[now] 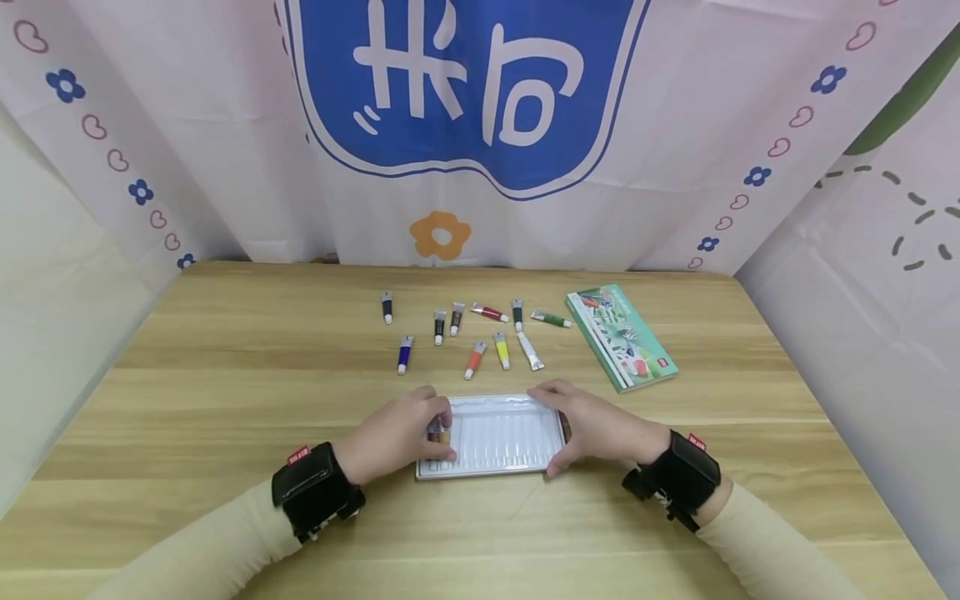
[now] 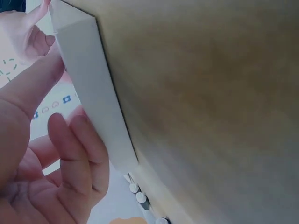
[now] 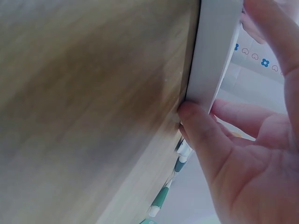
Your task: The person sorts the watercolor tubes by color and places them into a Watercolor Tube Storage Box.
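A white slotted plastic tray (image 1: 498, 437) lies flat on the wooden table (image 1: 225, 375), near me. My left hand (image 1: 397, 433) holds its left end, thumb on the near edge and fingers curled over the top. A small brown-orange tube (image 1: 436, 431) shows between those fingers. My right hand (image 1: 592, 421) grips the tray's right end, thumb at the near corner and fingers over the far edge. The left wrist view shows the tray's wall (image 2: 88, 93) against my left hand (image 2: 46, 154). In the right wrist view my right hand (image 3: 233, 149) clasps the tray's edge (image 3: 212, 51).
Several paint tubes lie scattered beyond the tray, among them blue (image 1: 405, 354), orange (image 1: 475, 360), yellow (image 1: 501, 350), white (image 1: 530, 351) and red (image 1: 489, 312). A green flat box (image 1: 621, 336) lies to the right of them. Printed cloth hangs behind the table.
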Motion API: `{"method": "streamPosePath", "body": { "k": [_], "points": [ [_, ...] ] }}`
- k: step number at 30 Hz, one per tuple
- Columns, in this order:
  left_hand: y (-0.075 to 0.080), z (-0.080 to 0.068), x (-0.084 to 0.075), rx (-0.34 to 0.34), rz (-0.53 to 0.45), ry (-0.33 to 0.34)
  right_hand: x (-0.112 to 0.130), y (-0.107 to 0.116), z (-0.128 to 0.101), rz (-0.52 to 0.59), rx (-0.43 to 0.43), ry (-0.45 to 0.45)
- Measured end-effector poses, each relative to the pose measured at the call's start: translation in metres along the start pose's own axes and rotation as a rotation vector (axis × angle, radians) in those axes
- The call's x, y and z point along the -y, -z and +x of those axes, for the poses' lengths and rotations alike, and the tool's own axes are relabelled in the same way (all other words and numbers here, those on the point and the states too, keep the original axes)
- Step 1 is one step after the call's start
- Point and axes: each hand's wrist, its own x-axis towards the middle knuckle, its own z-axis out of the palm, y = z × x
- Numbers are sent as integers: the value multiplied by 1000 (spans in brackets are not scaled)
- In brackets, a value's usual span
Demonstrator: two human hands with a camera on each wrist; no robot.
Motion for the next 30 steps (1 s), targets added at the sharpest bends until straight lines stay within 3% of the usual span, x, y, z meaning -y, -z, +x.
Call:
{"method": "streamPosePath", "body": {
  "k": [10,16,26,30],
  "points": [
    [13,6,-8,129,20,-11,-1,-2,-1,10,-3,-1],
    [22,11,-4,177,-32,-32,-1,-1,-1,-3,-8,20],
    [45,39,6,385,-78,-25,0,1,0,-10,-13,43],
    [50,51,8,399,-69,-3,0,0,0,-3,-7,38]
  ]
}}
